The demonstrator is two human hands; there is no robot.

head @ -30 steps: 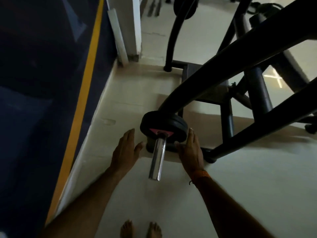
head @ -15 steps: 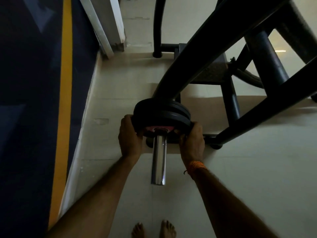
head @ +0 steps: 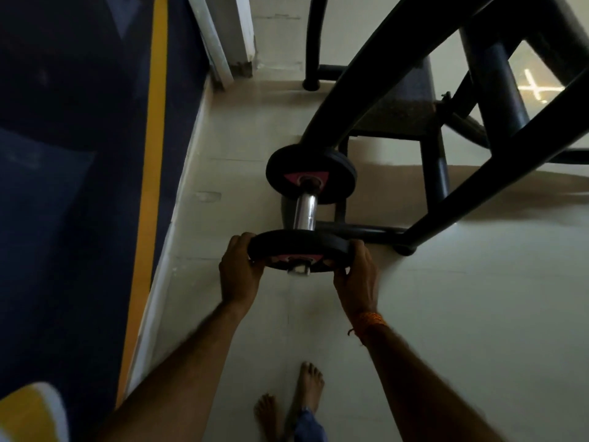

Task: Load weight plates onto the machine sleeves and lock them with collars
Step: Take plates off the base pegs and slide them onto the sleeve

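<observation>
A chrome sleeve (head: 305,212) sticks out toward me from the black machine frame (head: 376,90). A black weight plate (head: 299,248) with a pink triangle mark sits near the sleeve's outer end, with the sleeve tip showing through its hole. My left hand (head: 239,272) grips its left rim and my right hand (head: 357,275) grips its right rim. At the sleeve's inner end, against the frame, sits a second black plate (head: 310,178) with the same pink mark. No collar is visible.
A dark blue wall (head: 79,186) with a yellow stripe runs along the left, close to the sleeve. Black frame tubes (head: 494,173) cross the upper right above the pale tiled floor (head: 462,314). My bare feet (head: 293,406) stand below the sleeve.
Both hands closed on the outer plate at the inner end of the sleeve, then drew it along the sleeve toward me to the tip. The inner plate stayed in place.
</observation>
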